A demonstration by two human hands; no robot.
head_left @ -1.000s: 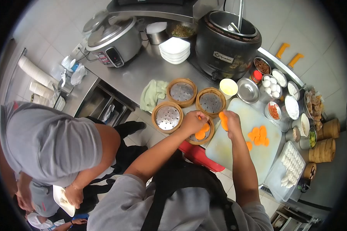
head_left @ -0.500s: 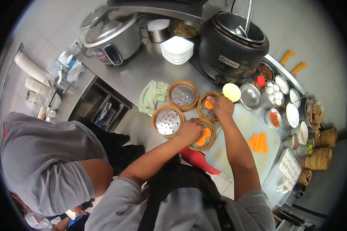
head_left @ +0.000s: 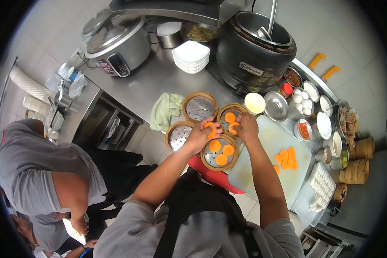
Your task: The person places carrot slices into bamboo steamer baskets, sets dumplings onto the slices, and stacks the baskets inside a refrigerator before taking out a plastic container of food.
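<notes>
My left hand [head_left: 201, 136] is closed on a carrot slice [head_left: 210, 130], held above the group of bamboo steamer baskets. My right hand [head_left: 247, 128] pinches another carrot slice [head_left: 233, 128] at the front of the right steamer basket [head_left: 219, 116], where one more slice [head_left: 229, 117] lies on the perforated metal base. Three slices sit in the front steamer basket [head_left: 234, 162]. The back basket [head_left: 200, 107] shows only its bare metal base. Part of the left basket [head_left: 178, 135] is hidden by my left hand. More carrot slices [head_left: 287, 159] lie on the white cutting board [head_left: 258, 167].
A green cloth [head_left: 165, 112] lies left of the baskets. Behind stand stacked white plates [head_left: 191, 58], a rice cooker [head_left: 118, 49] and a black pot [head_left: 253, 56]. Bowls, including one of eggs [head_left: 302, 102], line the right side. A co-worker [head_left: 51, 167] stands at left.
My left hand has lifted from the front basket toward the middle, showing three slices there. A slice now rests in the right basket. The co-worker's arm and a white dish have come into view.
</notes>
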